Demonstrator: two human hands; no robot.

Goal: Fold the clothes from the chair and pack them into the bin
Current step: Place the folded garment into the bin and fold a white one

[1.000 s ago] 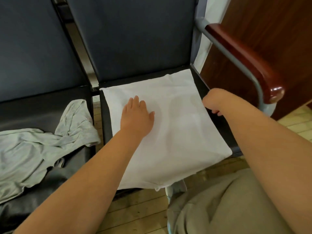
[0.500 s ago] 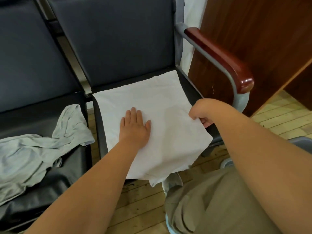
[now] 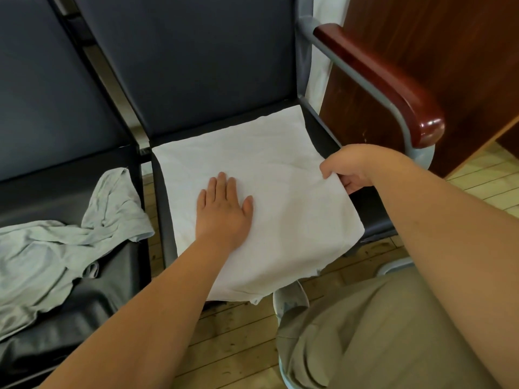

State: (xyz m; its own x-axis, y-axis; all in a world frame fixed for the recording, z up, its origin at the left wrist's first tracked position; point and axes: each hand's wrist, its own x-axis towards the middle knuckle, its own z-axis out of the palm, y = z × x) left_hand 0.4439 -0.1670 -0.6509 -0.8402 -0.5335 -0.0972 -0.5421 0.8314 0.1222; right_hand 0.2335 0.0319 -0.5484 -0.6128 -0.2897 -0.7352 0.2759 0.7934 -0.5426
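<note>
A white garment [image 3: 283, 197], folded flat into a rough rectangle, lies on the dark seat of the right-hand chair [image 3: 373, 217]; its near edge hangs over the seat front. My left hand [image 3: 223, 213] lies flat on its middle, fingers straight. At the cloth's right edge my right hand [image 3: 348, 169] pinches the fabric, thumb on top and fingers beneath. A crumpled pale grey-green garment [image 3: 67, 242] sprawls on the neighbouring seat to the left. A grey bin rim [image 3: 286, 301] shows low in the view, holding a folded khaki garment [image 3: 379, 341].
The chair's red-brown wooden armrest [image 3: 387, 82] on a grey metal tube stands just right of my right hand. A dark wooden panel [image 3: 449, 51] rises behind it. Light wooden floorboards [image 3: 233, 341] run under the seats.
My right hand has slid along the cloth's right edge and now shows a pinch on it. The left hand stays flat on the cloth. The camera has shifted slightly.
</note>
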